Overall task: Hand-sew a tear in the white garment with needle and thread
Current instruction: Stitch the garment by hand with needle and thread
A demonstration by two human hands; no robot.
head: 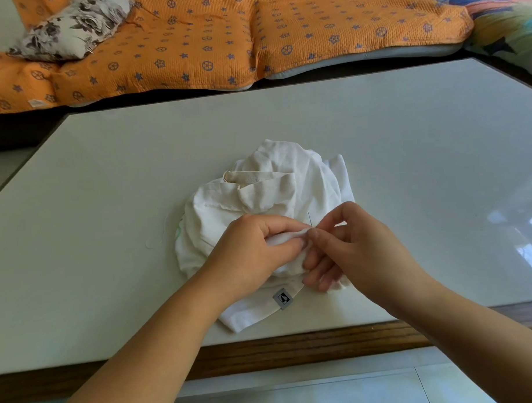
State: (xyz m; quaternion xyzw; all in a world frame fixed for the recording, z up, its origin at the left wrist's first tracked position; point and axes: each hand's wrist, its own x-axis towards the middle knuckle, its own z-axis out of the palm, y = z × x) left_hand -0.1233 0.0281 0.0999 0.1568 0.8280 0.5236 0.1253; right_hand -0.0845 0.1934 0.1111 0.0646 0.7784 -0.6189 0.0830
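The left hand point(254, 247) grips a bunched fold of the white garment point(276, 183), which lies heaped on the table point(108, 207). The right hand point(360, 252) pinches the needle point(310, 219) just beside that grip. That close, a push could prick the holding fingers, and a slipping fold could skew the stitch.

Needle point(310, 218) a thin sliver, lower end hidden between left hand point(251, 253) and right hand point(360, 252); label point(282, 297) on white garment point(287, 170) illegible.

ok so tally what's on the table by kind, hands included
white garment: 1
needle: 1
thread, a faint loose loop: 1
hands: 2, left hand gripping a fold of the garment, right hand pinching the needle
total: 5
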